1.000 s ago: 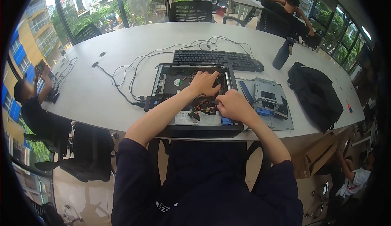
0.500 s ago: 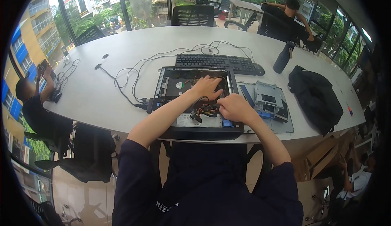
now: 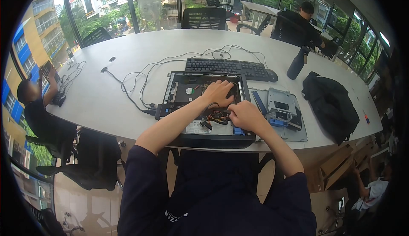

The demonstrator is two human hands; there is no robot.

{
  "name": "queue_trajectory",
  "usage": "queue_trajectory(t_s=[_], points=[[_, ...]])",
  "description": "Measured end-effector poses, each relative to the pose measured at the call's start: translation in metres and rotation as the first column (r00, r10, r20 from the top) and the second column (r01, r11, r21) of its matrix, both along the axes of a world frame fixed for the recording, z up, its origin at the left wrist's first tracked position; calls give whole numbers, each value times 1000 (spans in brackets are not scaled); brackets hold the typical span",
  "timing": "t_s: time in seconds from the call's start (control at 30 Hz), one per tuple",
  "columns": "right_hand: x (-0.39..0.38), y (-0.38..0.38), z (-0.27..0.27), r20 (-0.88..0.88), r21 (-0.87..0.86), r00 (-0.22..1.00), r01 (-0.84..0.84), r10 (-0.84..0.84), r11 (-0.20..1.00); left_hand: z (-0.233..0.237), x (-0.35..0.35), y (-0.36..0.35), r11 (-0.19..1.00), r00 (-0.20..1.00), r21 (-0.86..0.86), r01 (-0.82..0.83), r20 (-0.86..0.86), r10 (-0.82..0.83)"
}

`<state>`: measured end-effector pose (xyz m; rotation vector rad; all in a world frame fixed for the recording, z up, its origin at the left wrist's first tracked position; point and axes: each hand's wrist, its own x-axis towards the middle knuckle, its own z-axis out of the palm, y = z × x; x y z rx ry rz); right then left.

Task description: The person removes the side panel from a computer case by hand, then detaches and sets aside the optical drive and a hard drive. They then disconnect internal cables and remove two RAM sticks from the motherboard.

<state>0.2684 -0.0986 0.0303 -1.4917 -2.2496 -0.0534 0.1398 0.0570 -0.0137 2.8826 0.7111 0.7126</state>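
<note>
An open desktop computer case (image 3: pixel 208 141) lies flat at the table's near edge. My left hand (image 3: pixel 218 93) reaches into it with the fingers spread, over the parts at the back right; what the fingertips touch is hidden. Curled at the case's right side, my right hand (image 3: pixel 246 114) has its fingers pressed together near the cables, and whatever is in them cannot be made out. A bundle of coloured power cables (image 3: pixel 218 117) with a black connector lies between my forearms. The black power supply (image 3: pixel 187 90) with a round label sits left of my left hand.
Behind the case are a keyboard (image 3: pixel 221 66) and a mouse (image 3: pixel 271 75). To the right lie a metal drive bracket (image 3: pixel 282 100) on a panel, a bottle (image 3: pixel 297 63) and a black bag (image 3: pixel 331 106). Loose cables (image 3: pixel 142 80) run left. Other people sit at left, back right and lower right.
Both hands keep nearly the same places in the case. The view has shifted slightly. The person at the back right has lowered their raised arms.
</note>
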Motion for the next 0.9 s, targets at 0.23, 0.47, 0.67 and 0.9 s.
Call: queue_trajectory(t_s=[0.23, 0.47, 0.67, 0.9], points=[[-1, -2, -2, 13, 11, 999, 44, -44, 999, 6, -1, -3, 999, 1000, -39, 2, 26, -1], [0, 0, 0, 6, -48, 1000, 31, -31, 998, 17, -2, -8, 999, 994, -32, -11, -113, 7], [0, 0, -3, 16, -49, 998, 57, -56, 997, 15, -2, -9, 999, 984, -25, -23, -175, 18], [-7, -2, 11, 124, -134, 990, 85, -69, 987, 6, -3, 0, 1000, 988, 6, -7, -154, 7]])
